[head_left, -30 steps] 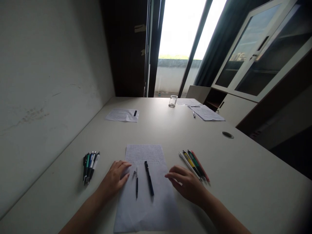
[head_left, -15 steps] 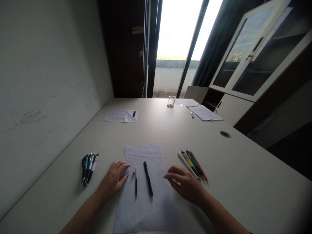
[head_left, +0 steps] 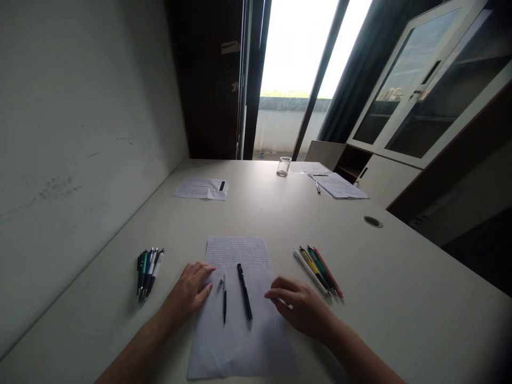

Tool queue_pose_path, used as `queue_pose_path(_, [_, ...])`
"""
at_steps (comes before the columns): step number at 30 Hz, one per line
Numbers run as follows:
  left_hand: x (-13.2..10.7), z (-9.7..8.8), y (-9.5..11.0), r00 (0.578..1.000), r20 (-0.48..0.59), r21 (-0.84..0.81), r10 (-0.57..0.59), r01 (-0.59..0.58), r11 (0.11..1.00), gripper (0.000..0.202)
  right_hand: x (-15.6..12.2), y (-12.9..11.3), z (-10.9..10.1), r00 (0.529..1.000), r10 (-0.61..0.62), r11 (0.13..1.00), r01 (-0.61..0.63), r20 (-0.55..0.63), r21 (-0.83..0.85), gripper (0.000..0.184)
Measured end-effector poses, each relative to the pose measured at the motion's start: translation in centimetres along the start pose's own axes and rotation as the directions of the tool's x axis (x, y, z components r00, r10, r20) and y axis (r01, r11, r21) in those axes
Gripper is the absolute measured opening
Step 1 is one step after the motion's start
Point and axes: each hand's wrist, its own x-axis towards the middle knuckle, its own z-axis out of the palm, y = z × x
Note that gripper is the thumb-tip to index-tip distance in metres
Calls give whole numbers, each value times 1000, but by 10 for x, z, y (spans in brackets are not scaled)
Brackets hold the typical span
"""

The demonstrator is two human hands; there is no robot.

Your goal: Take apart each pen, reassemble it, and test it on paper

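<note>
A sheet of paper (head_left: 240,352) with handwriting on its upper part lies on the white table in front of me. On it rest a black pen (head_left: 245,292), a thin pen refill (head_left: 224,301) and a small dark piece (head_left: 220,284) beside the refill's upper end. My left hand (head_left: 192,288) lies at the paper's left edge, fingers apart and holding nothing. Over the right edge is my right hand (head_left: 296,304), fingers loosely curved, a gap showing under them, and nothing in them. It is nearest to the black pen and the paper's edge.
Several pens (head_left: 149,273) lie bunched at the left, and several coloured pens (head_left: 318,272) side by side at the right. Farther back are a paper sheet (head_left: 196,188), a glass jar (head_left: 284,166), stacked papers (head_left: 342,186) with a pen (head_left: 318,187), and a round table hole (head_left: 373,221).
My right hand has shifted slightly left, a little farther over the paper. My left hand keeps its place on the paper's edge. The whole view has moved slightly.
</note>
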Motion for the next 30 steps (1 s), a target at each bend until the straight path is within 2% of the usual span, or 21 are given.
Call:
queue_pose_path(5, [-1,0,0,1000,2,-12,-5,5,1000,33,6,-14,3,999,-35,999,35,31,3,19])
queue_pose_path(9, [-1,-1,1,1000,7,-12,-9,9,1000,33,10,-25,8,994,-43,999,44,101,-4,19])
queue_pose_path(17, [-1,0,1,1000,-5,-5,-11,11,1000,33,14,-43,19,981,-83,992,98,175,-77,18])
queue_pose_path(20, [-2,1,0,1000,-7,-6,-15,15,1000,33,15,-47,26,984,-37,989,62,177,-136,21])
queue_pose_path(26, [-2,2,0,1000,-2,-17,-9,9,1000,35,18,-58,44,983,127,963,-90,136,-253,42])
queue_pose_path(30, [-1,1,1,1000,-10,-23,-3,3,1000,33,21,-63,51,976,176,950,-133,130,-282,45])
